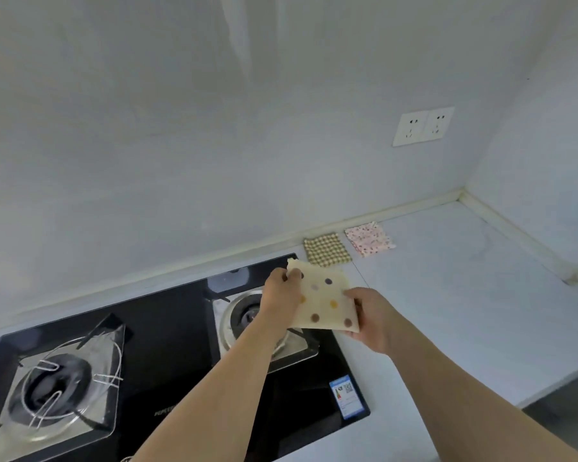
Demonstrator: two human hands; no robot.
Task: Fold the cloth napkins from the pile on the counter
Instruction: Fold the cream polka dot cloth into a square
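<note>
Two bare forearms reach in from the bottom of the frame, lifting a cream polka-dot napkin (324,300) above the right-hand burner (247,315) of a black gas hob (167,321). The left hand (281,291) pinches the napkin's far left corner while the right hand (372,316) grips its near right edge, thumb on top, so the cloth stays taut and apparently already folded to a small square. Held this way, it looks ready to be carried to the back of the worktop (447,295), where a folded checked napkin (327,249) and a folded floral napkin (369,238) lie side by side, just apart, against the wall's raised edge. Open worktop stretches to the right of the hob and in front of the folded pair, giving room to set the third square down. No unfolded pile shows in view. A double wall socket (423,126) sits well above the folded pair.
</note>
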